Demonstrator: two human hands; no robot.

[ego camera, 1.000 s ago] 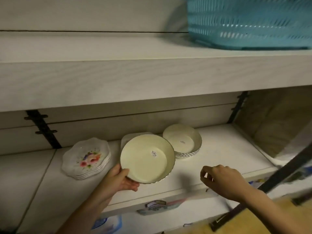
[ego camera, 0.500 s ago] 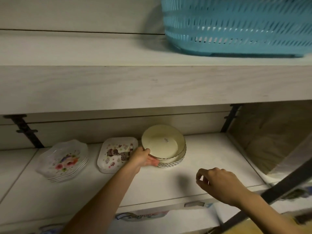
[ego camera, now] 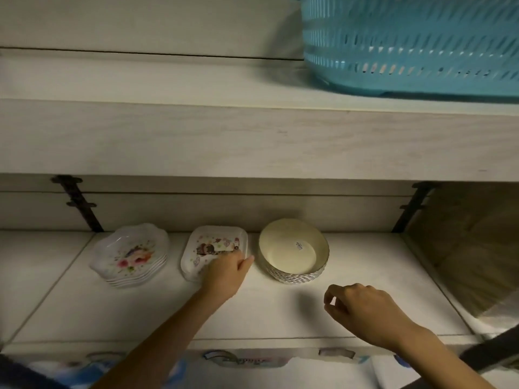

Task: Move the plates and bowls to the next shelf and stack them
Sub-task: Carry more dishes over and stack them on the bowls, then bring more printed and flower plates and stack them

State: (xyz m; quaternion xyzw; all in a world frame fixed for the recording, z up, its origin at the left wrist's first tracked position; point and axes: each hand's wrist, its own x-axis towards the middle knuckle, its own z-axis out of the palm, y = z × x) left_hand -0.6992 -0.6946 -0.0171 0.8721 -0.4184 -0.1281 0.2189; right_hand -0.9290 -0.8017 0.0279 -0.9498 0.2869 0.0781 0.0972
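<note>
Cream bowls (ego camera: 293, 252) sit nested in one stack on the lower shelf (ego camera: 365, 290), a sticker inside the top one. To their left is a stack of square printed plates (ego camera: 209, 248), and further left a stack of scalloped floral plates (ego camera: 130, 255). My left hand (ego camera: 224, 273) lies over the near right corner of the square plates, fingers on the top plate and thumb stretched out past its edge, apart from the bowls. Hovering above the shelf's front right part, my right hand (ego camera: 362, 313) has loosely curled fingers and holds nothing.
A turquoise slotted basket (ego camera: 407, 43) stands on the upper shelf (ego camera: 196, 136) at the right. Black brackets (ego camera: 77, 203) run down the back wall. A side panel (ego camera: 471, 248) closes the lower shelf on the right.
My left hand carried a cream bowl to the right, set it into the other bowl, let go and moved left onto the square plates. My right hand stayed hovering.
</note>
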